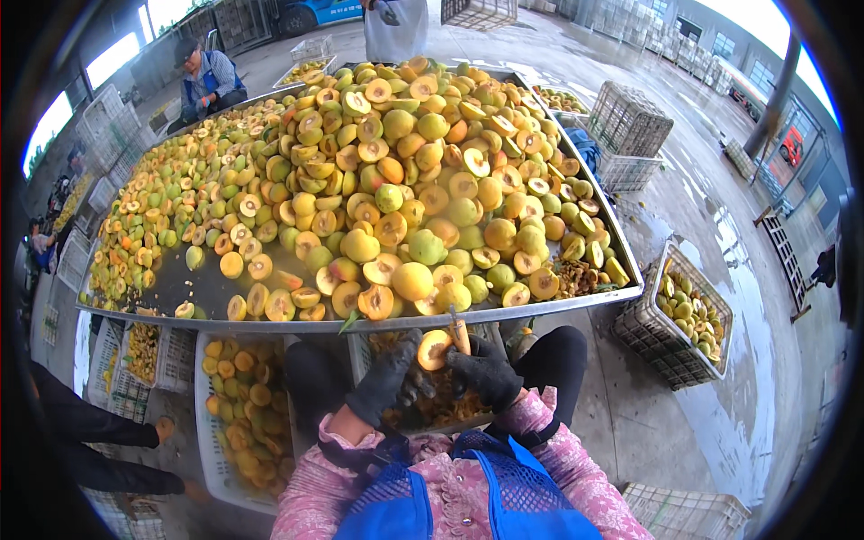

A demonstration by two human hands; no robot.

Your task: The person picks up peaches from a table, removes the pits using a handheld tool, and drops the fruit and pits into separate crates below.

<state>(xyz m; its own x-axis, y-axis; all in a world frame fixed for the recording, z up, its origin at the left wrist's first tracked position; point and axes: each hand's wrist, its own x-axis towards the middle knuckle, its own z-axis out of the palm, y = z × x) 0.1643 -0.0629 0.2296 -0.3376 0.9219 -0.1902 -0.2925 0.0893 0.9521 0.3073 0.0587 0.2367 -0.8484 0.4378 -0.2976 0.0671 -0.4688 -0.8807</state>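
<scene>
My left hand [392, 374], in a dark glove, pinches a halved yellow peach [434, 349], its orange cut face turned up. In the matching glove, my right hand [487, 370] is closed round a small wooden-handled tool [461, 337]. Its thin metal tip points up toward the table rim, right beside the peach half. Both hands are over my lap, just below the near edge of a metal-rimmed table [504, 312]. Heaped on that table are many peaches [413, 281], mostly halved, some with pits showing. Beneath my hands, a crate [362, 358] between my knees contains brownish fruit scraps.
A white crate of peach halves [243, 405] stands left of my legs. To the right is a grey crate of greenish fruit [688, 315]. Stacked crates [628, 121] stand beyond the table. One person [207, 81] works at the far left; another person's legs [99, 432] reach in at left.
</scene>
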